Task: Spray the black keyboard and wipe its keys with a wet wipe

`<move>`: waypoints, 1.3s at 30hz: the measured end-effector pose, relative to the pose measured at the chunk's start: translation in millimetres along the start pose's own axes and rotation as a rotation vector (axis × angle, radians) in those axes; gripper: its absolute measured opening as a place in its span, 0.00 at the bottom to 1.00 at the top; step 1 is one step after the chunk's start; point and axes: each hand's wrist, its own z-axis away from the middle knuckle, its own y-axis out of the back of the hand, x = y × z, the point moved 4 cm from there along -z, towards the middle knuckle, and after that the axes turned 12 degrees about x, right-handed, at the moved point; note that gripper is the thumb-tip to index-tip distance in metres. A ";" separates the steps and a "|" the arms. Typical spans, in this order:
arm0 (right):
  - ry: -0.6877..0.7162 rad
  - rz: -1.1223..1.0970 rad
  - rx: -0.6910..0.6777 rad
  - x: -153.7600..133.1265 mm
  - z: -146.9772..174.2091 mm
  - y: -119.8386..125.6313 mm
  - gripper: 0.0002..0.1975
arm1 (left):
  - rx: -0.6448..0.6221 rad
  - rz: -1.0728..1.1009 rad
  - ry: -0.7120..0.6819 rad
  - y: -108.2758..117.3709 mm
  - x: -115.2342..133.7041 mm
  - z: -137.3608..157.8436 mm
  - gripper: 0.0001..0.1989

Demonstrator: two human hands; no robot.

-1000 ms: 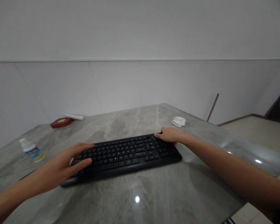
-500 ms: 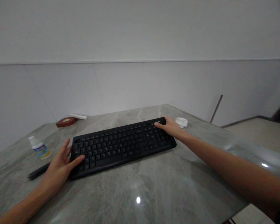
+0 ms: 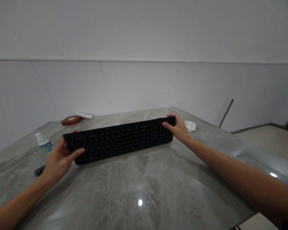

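Observation:
A black keyboard (image 3: 120, 140) is tilted up steeply over the table, its keys facing me and its far edge raised. My left hand (image 3: 61, 158) grips its left end, thumb across the front and fingers behind. At the right end my right hand (image 3: 177, 127) holds the upper corner, with the thumb on the face and the other fingers hidden behind. Partly covered by my left hand, a white spray bottle (image 3: 42, 140) with a blue label stands to the left. A dark brush-like object (image 3: 39, 171) pokes out beside my left wrist.
The grey marble-patterned table (image 3: 144, 185) reaches back to a pale wall (image 3: 134, 86). A reddish-brown box (image 3: 71, 120) and a white bar (image 3: 84, 115) lie at the back left. Beyond my right hand is a crumpled white cloth or tissue (image 3: 190, 126). The table's edge drops off at the right.
The keyboard has been tipped up from lying nearly flat, its far edge rising toward me. Both hands have kept their grip, with the left fingers now further behind it.

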 end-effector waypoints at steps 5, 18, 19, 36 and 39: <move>-0.071 -0.138 -0.102 15.0 5.2 -8.6 0.21 | -0.087 0.003 0.092 -5.7 -11.2 0.7 0.33; 0.067 -0.066 -0.118 27.2 16.9 -9.8 0.22 | -0.135 -0.041 0.064 -2.2 -24.8 -0.1 0.33; 0.102 -0.060 -0.091 25.1 16.8 -7.8 0.23 | -0.073 -0.092 0.021 1.7 -23.3 -0.9 0.34; 0.407 0.159 -0.138 -1.8 26.5 0.1 0.18 | 0.095 -0.438 -0.145 21.3 -14.8 -7.8 0.24; 0.430 0.144 -0.130 -2.3 26.8 -0.2 0.18 | 0.105 -0.447 -0.153 21.4 -14.7 -7.8 0.24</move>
